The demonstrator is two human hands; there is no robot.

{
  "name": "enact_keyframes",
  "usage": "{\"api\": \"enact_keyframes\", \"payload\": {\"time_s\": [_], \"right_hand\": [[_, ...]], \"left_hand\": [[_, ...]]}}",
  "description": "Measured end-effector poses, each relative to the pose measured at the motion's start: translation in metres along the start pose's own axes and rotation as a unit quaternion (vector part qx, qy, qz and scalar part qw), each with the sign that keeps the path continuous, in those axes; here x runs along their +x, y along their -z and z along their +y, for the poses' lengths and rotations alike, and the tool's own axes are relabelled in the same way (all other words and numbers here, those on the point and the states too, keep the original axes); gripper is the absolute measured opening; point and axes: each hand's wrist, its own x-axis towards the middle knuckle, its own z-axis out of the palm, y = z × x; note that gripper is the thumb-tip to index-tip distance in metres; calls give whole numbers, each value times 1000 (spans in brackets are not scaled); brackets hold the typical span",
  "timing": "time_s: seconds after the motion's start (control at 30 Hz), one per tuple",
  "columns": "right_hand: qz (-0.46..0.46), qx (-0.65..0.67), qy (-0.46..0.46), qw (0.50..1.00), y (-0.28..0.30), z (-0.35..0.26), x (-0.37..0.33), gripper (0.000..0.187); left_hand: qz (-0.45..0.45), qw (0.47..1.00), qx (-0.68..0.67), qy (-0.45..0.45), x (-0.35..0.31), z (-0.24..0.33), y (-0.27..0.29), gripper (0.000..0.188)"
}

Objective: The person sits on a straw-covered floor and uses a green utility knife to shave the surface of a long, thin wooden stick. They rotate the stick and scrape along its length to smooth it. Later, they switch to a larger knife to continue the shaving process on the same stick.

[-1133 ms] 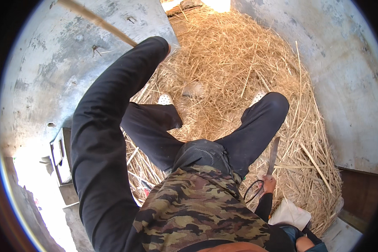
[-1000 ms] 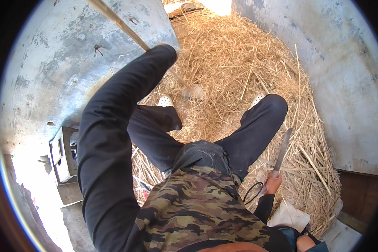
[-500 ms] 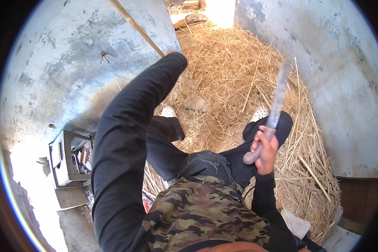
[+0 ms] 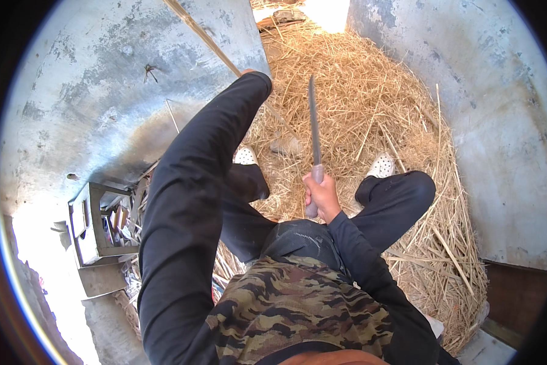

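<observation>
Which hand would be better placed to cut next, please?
Right, probably: the right hand grips the long, greyish-handled metal knife, while the left hand appears to hold the slender tan pole.

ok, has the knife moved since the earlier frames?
Yes. Judged against the right-hand wall, the knife, held in the right hand, has moved left and forward, from the outer side of the right leg to its inner side.

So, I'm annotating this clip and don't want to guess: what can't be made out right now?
In the head view:
- Left hand: mostly hidden by its black sleeve, so its grip is unclear.
- Stick: upper end cut off by the picture's top edge.
- Items in the open box: too small and jumbled.
- Bright opening: washed out by glare.
</observation>
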Motion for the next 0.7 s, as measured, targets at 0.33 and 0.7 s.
{"api": "enact_keyframes", "payload": {"time_s": [0.33,0.7], "right_hand": [[32,-99,82,991,-56,2,17,11],[90,-173,53,979,-27,22,51,19]], "left_hand": [[-29,999,-24,-1,39,-13,9,36],[-61,998,-23,9,82,-6,19,37]]}}
